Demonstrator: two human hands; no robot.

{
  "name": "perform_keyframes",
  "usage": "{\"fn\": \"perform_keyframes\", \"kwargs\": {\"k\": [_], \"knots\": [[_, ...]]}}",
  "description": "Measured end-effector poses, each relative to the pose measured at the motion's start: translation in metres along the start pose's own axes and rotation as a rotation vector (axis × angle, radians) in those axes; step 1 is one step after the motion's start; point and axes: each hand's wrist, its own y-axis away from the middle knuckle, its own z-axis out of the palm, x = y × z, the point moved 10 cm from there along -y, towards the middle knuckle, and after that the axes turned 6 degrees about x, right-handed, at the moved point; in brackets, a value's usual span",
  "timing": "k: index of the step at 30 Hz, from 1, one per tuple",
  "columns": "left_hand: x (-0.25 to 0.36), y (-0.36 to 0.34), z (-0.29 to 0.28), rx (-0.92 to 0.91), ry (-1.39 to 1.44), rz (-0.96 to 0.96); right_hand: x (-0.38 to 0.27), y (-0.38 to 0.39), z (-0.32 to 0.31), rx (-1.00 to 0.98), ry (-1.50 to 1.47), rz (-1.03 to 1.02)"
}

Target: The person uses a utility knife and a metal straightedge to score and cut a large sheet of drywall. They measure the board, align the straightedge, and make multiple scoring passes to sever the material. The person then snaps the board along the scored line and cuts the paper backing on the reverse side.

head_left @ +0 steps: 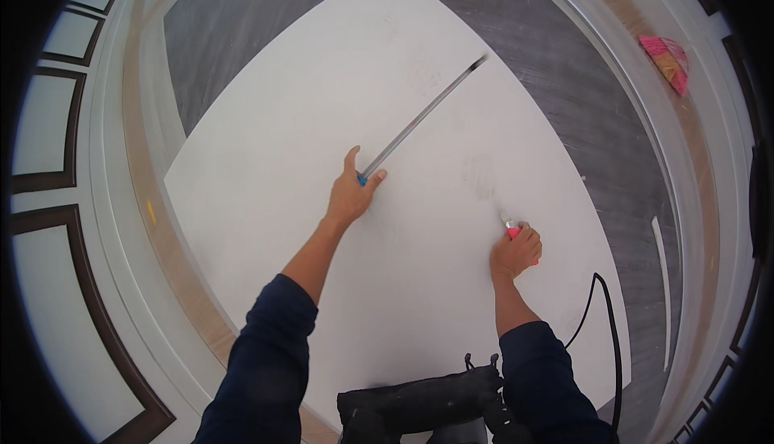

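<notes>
I see the right hand (517, 252) clenched around a pink-handled, pale-tipped tool (513, 233), over a large flat white board (274, 138). From the left hand (351, 198), thumb and finger spread, a long thin grey rod (419, 122) with blue end points forward; whether it is gripped, I cannot tell. A loose hold could let it slip, scratching the board.

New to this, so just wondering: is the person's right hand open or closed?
Closed: the right hand is curled around a pink-handled tool.
</notes>
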Motion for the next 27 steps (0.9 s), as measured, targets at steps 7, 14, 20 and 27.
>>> {"fn": "perform_keyframes", "kwargs": {"k": [7,14,20,27], "knots": [[-0.015,0.062,0.004,0.182,0.007,-0.055,0.002,-0.002,0.011,-0.370,0.081,0.192],[-0.132,0.241,0.000,0.277,-0.141,0.064,-0.003,0.006,0.011,-0.205,0.026,0.107],[-0.211,0.353,-0.005,0.686,-0.109,-0.129,0.000,0.005,0.018,-0.189,0.068,0.129],[-0.247,0.369,0.029,0.854,-0.153,-0.172,-0.011,0.011,0.009,0.034,0.122,-0.048]]}}
